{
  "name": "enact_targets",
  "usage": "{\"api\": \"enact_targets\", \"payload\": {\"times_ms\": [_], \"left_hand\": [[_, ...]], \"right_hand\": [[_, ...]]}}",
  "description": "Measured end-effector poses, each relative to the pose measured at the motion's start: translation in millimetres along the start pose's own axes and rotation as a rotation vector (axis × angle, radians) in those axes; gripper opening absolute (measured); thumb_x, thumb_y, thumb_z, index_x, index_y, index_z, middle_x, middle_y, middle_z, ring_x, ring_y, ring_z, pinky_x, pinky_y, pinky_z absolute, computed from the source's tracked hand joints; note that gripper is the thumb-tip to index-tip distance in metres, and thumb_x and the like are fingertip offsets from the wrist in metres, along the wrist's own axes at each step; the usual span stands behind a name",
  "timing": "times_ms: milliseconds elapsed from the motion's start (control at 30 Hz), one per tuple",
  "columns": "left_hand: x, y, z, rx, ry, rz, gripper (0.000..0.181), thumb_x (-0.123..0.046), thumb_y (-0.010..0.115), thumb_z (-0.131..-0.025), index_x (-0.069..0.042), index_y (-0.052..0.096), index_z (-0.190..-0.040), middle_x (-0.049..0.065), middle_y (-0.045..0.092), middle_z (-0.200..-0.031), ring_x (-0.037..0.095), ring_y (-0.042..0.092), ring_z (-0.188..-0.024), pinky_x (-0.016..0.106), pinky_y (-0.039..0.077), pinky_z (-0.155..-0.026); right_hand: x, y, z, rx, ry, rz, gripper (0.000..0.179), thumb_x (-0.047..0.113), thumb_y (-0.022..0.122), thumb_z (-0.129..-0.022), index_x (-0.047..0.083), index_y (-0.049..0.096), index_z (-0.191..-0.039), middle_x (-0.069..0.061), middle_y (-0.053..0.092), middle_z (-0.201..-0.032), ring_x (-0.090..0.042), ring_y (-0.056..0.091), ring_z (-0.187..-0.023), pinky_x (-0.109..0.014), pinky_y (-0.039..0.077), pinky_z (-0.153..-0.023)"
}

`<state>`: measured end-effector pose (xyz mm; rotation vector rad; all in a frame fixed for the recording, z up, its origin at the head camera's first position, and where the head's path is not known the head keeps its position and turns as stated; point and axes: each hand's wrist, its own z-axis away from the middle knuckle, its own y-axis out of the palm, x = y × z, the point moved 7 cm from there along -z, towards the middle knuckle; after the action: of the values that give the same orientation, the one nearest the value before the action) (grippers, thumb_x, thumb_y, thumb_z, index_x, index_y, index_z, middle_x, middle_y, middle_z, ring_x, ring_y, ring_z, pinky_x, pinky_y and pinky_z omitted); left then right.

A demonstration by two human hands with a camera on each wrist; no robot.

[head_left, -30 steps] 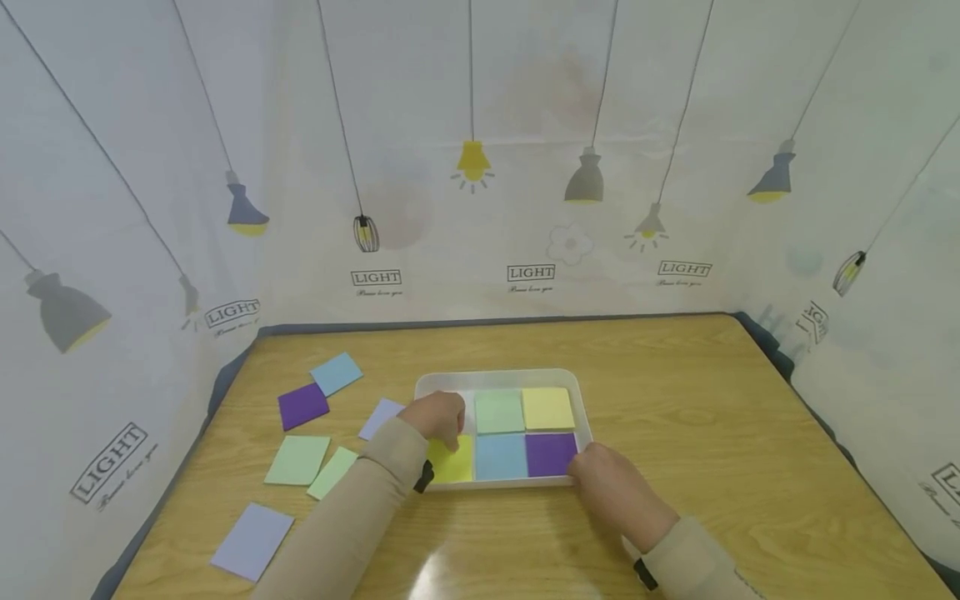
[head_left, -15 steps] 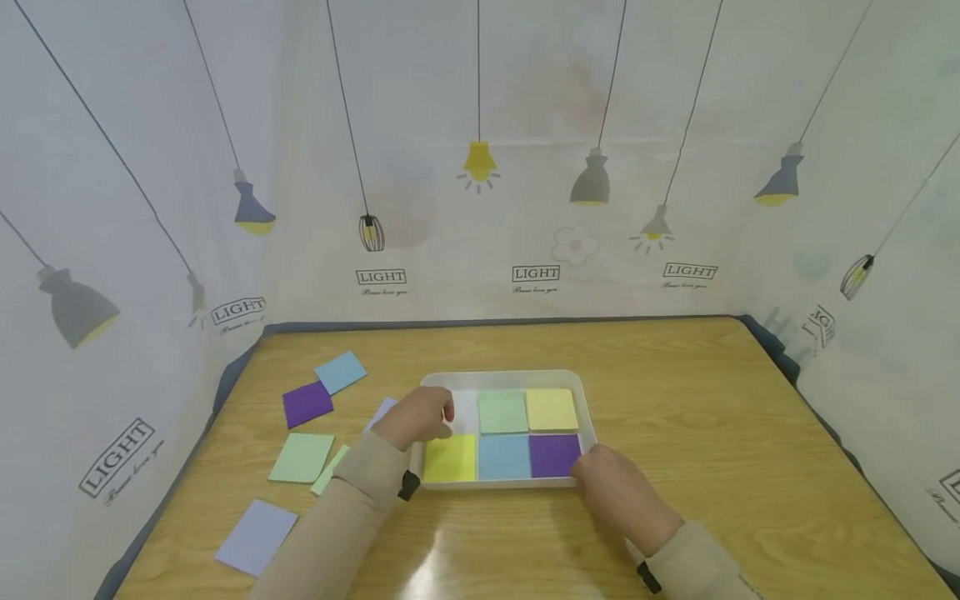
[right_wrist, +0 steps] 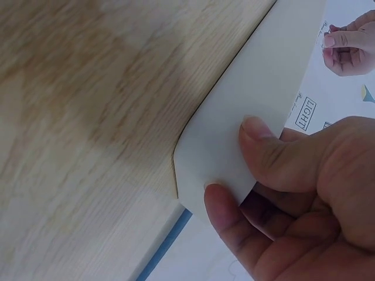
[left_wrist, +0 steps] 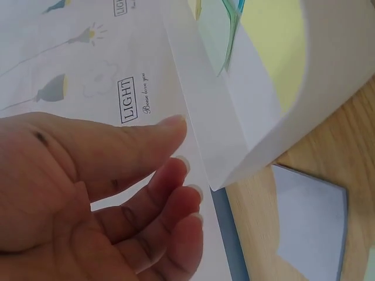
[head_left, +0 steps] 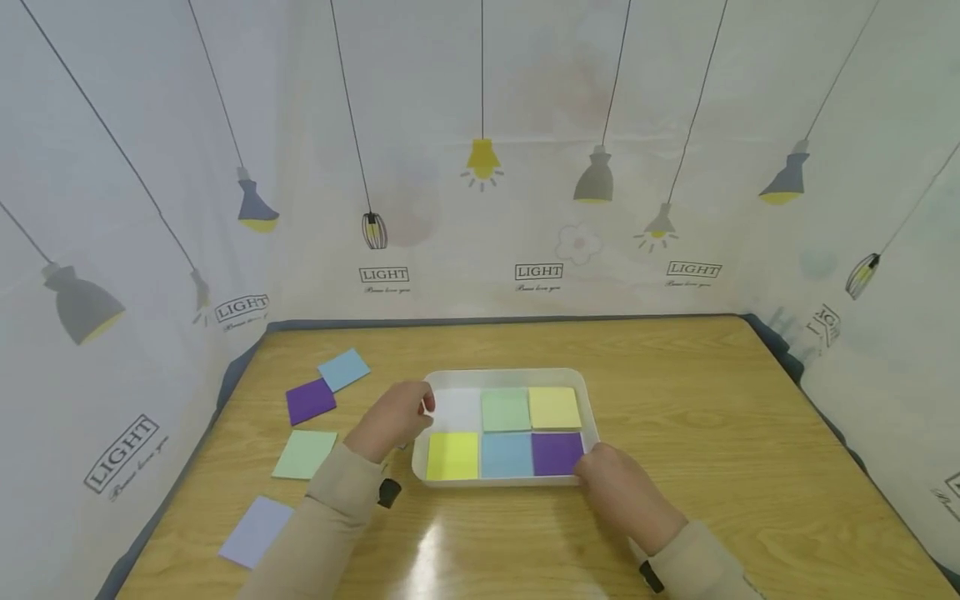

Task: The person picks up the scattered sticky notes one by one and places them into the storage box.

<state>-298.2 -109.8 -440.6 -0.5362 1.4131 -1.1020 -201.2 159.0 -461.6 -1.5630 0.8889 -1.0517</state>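
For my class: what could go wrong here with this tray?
The right hand pinches the white tray by a corner; a tug might slide or tip it.
In the head view, the left sleeve overlaps the near lavender pad and could brush it.
The loose purple pad seems to touch the loose blue pad; moving one may nudge both.

illumination is diffuse; a glare streak marks the tabletop (head_left: 675, 392), and the right wrist view shows soft shadow.
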Motion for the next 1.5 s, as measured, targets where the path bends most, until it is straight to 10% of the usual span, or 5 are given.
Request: {"api": "enact_targets", "payload": {"times_ms": [733, 1500], "left_hand": [[75.5, -17.9, 0.1, -0.008, -0.159, -0.070, 0.019, -0.011, 0.073, -0.090, 0.001, 0.065, -0.102, 0.014, 0.067, -0.099, 0.026, 0.062, -0.089, 0.040, 0.053, -0.077], [103.7, -12.2, -27.2, -0.014, -0.299, -0.050, 0.037, -0.023, 0.078, -0.086, 0.009, 0.066, -0.099, 0.021, 0.071, -0.101, 0.032, 0.067, -0.092, 0.043, 0.057, -0.081]], "right_hand": [[0, -3, 0.3, -0.017, -0.002, -0.009, 0.015, -0.006, 0.075, -0.079, 0.006, 0.070, -0.070, -0.005, 0.057, -0.067, -0.014, 0.053, -0.062, -0.034, 0.054, -0.059], [-2, 2, 0.3, -0.015, -0.006, 0.003, 0.015, -0.003, 0.076, -0.080, 0.006, 0.069, -0.069, -0.004, 0.057, -0.066, -0.014, 0.051, -0.062, -0.033, 0.053, -0.059]]}}
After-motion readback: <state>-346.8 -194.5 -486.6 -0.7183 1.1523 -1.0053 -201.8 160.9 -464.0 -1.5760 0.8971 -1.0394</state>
